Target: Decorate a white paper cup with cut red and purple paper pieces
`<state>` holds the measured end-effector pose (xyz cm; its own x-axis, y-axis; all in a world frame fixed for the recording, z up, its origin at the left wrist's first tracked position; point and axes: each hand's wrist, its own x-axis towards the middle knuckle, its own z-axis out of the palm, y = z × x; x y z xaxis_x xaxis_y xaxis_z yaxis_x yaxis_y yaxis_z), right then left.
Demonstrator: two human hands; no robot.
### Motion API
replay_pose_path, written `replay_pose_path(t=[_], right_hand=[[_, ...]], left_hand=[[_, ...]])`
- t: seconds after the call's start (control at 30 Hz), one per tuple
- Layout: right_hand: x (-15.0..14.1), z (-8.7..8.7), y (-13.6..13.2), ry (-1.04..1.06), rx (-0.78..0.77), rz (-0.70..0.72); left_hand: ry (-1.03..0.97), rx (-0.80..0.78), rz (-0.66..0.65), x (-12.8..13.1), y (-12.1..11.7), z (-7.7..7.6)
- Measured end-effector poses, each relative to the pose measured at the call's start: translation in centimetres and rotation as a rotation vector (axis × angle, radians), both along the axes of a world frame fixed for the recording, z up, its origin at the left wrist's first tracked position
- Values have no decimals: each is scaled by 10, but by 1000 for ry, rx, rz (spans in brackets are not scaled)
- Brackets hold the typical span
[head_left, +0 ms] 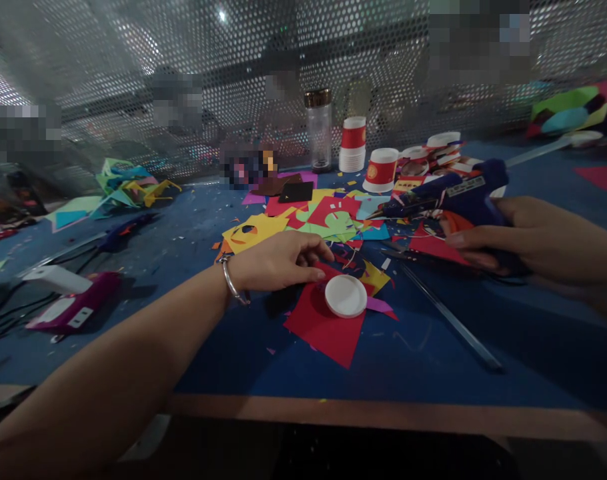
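Left hand, thumb and fingers apart, is nearer the white disc lying on red paper just right of its thumb; the right hand grips a blue glue gun, nozzle pointing left.

Blue-topped table backed by a perforated metal screen. Along its far side, a clear bottle with a dark, shiny lid stands upright beside a stack of red-and-white paper cups. At left, a crumpled heap of multicoloured paper lies beyond a blue glue gun; nearer, a magenta power strip holds a white plug-in adapter.
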<state>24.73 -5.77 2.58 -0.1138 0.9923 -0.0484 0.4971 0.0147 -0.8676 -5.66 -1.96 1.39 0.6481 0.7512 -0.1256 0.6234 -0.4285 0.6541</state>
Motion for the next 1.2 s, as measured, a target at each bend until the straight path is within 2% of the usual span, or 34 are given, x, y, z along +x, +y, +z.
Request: replay_pose_path(t=[0.2, 0.3, 0.4, 0.6, 0.7, 0.83, 0.97, 1.07, 1.2], right_hand=[[1, -1, 1, -2, -2, 9], [2, -2, 2, -15, 7, -8], [2, -1, 2, -7, 9, -7], [4, -1, 2, 28, 1, -24], [6, -2, 2, 45, -11, -37], [7, -3, 2, 53, -26, -50], [6, -3, 2, 34, 0, -21], [6, -3, 2, 55, 10, -8], [7, -3, 3, 73, -15, 7]], left_hand=[[-84, -49, -35, -6, 1, 5], [-140, -165, 5, -7, 1, 8], [-238, -343, 107, -7, 0, 8], [-536, -623, 430, 0, -7, 2], [-663, -665, 547, 5, -12, 1], [-730, -659, 620, 9, -21, 0], [-752, -637, 615, 11, -36, -4], [-663, -605, 538, 8, -51, -4], [-232, -523, 275, -5, -65, 9]])
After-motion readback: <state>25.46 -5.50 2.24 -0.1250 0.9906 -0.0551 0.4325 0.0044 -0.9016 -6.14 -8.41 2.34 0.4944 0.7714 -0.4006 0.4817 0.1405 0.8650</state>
